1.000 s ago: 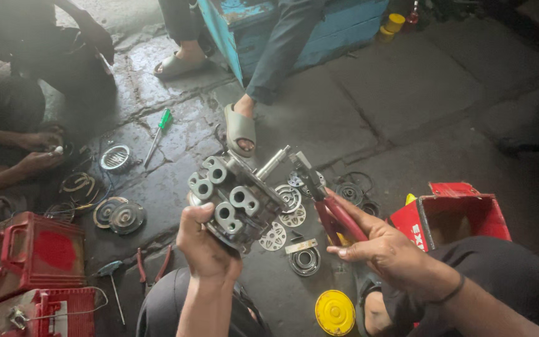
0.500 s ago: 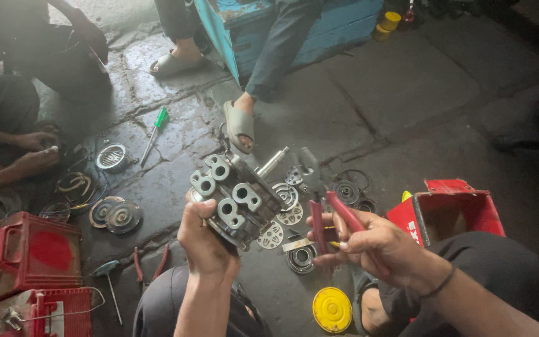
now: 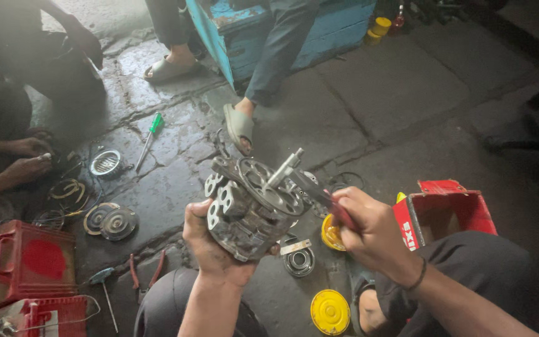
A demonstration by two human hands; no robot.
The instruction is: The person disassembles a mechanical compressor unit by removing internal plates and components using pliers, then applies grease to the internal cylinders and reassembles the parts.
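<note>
**While gripped in both hands: metal compressor body + red-handled pliers**

While the left hand cups the metal compressor body from below w/ fingers clenched round its lower side, the part sits mid-frame, held up off the floor, tilted, round ports facing the camera. Shaft sticks up from its top plate. Right hand is clenched on red-handled pliers; plier nose reaches onto the top plate near the shaft, exact contact pt can't tell.

Floor stuff under/around: yellow cap near bottom, just beside person's knee; second yellow piece partly hidden behind right hand; small round metal part below the body. Red cardboard box, open top, to the right, touching the dark trouser leg. Left side: red toolbox, round discs, metal ring plate, green-handled screwdriver lying on stone floor, red-grip pliers and a blue-handled tool near bottom left.

Other ppl: someone's hands at far left by rings; sandalled foot beside blue crate at top.
</note>
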